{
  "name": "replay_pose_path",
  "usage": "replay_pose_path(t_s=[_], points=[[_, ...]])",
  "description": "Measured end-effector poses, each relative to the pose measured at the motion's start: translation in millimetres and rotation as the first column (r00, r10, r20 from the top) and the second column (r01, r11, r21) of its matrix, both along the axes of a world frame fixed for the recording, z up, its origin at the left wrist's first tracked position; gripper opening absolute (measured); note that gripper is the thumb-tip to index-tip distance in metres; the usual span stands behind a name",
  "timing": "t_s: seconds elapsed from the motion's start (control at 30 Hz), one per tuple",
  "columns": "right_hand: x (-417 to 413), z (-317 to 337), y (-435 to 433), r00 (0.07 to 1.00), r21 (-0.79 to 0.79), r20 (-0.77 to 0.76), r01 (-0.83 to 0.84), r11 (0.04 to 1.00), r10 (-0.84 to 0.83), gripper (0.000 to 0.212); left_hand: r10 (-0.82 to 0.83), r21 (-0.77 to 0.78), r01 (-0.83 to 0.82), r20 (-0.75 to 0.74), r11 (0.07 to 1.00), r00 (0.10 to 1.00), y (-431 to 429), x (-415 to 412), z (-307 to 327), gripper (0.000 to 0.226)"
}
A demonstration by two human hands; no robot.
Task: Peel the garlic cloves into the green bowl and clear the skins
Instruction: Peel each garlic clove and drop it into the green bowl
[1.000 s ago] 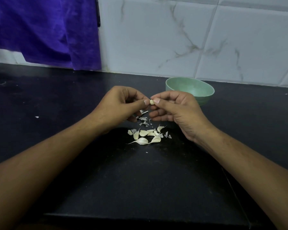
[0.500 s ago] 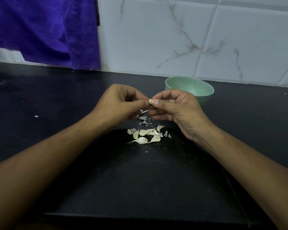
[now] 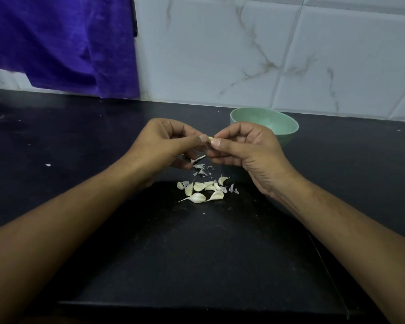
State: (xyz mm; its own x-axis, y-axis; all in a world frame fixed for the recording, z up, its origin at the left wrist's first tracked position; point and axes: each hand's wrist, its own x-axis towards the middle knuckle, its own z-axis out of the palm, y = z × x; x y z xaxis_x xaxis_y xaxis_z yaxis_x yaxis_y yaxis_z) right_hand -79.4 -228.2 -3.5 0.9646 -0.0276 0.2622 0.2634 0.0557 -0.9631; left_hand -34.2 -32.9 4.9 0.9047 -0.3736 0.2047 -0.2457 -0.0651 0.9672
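Observation:
Both hands meet above the black counter, and between their fingertips sits one small garlic clove (image 3: 210,139). My left hand (image 3: 164,146) pinches it from the left with thumb and fingers. My right hand (image 3: 246,150) pinches it from the right. Below them lies a loose pile of several unpeeled garlic cloves (image 3: 202,190). Thin papery skins (image 3: 200,168) are scattered just beyond the pile, under my hands. The green bowl (image 3: 281,127) stands behind my right hand; the part of its inside that I see holds nothing.
The black counter (image 3: 197,253) runs back to a white marble-patterned tiled wall (image 3: 243,54). A purple cloth (image 3: 61,43) hangs at the back left. A stray scrap of skin (image 3: 48,165) lies far left. The counter's front edge is near the bottom.
Both hands have stayed together on the clove, with only small shifts of the fingers around it. The pile, the skins and the bowl have not moved.

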Motion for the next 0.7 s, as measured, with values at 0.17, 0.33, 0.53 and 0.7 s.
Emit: replay_pose_path(t_s=[0.17,0.33,0.53,0.7], points=[[-0.6,-1.2,0.1,1.000,-0.022,0.028,0.004,1.000,-0.003,0.012,-0.009,0.009,0.009,0.002,1.000,1.000,0.5,-0.5,-0.5,0.009],[-2.7,-2.5,1.6,0.998,-0.050,0.068,-0.004,0.999,0.008,0.014,0.006,-0.013,-0.007,-0.002,1.000,1.000,-1.2,-2.5,-0.4,0.010],[-1.8,-3.9,3.3,0.998,-0.047,0.063,-0.014,0.999,0.017,0.011,0.058,-0.018,-0.058,0.016,0.998,0.998,-4.1,-2.9,-1.3,0.012],[2.8,-4.9,3.2,0.994,-0.132,0.107,0.020,0.991,-0.006,0.015,0.115,0.051,-0.121,0.106,0.991,0.988,-3.7,-0.3,-3.0,0.011]])
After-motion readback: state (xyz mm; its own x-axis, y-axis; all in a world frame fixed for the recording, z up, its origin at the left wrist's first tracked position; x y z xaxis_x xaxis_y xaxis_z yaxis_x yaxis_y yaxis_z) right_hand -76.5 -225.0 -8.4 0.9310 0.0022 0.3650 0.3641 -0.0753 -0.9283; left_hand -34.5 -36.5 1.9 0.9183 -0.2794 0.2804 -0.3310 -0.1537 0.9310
